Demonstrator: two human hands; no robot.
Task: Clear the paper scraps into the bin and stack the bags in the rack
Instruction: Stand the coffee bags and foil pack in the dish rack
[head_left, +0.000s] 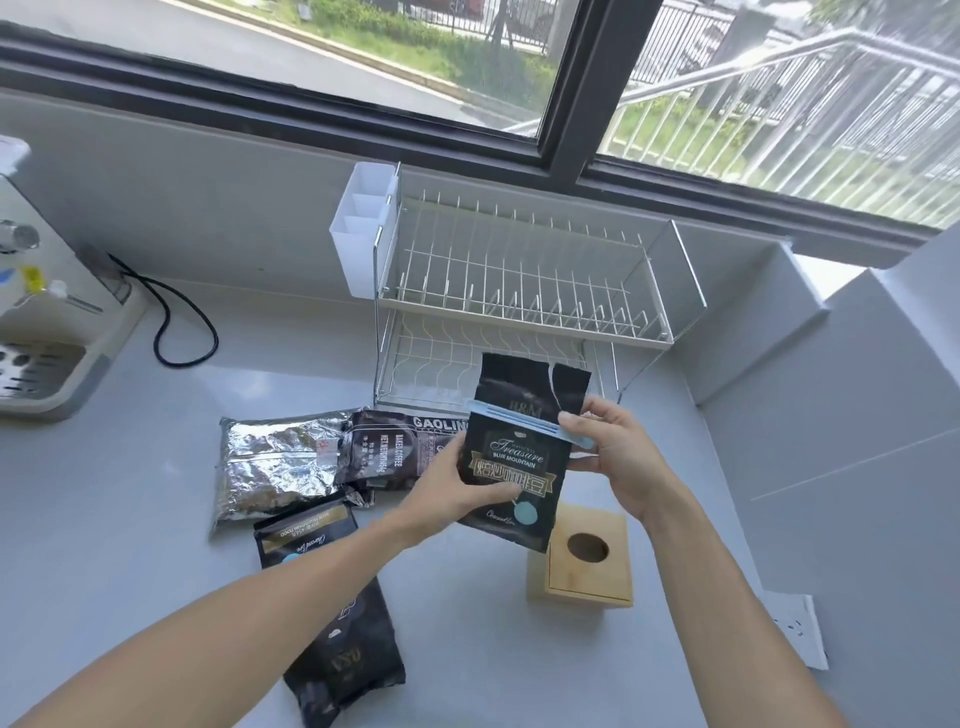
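I hold a black coffee bag (519, 467) upright over the counter, in front of the wire rack (524, 312). My left hand (447, 483) grips its lower left side. My right hand (613, 447) pinches the right end of a light blue clip (514, 418) that runs across the bag below its torn top. On the counter to the left lie a silver foil bag (275, 462), a dark brown coffee bag (384, 452) and another black bag (332, 613). A wooden box with a round hole (587, 556) stands under the held bag.
A white cutlery holder (358, 234) hangs on the rack's left end. A white machine with a drip tray (47, 322) and a black cable (182, 322) sit at the far left. A grey wall with a white socket (800, 629) bounds the right.
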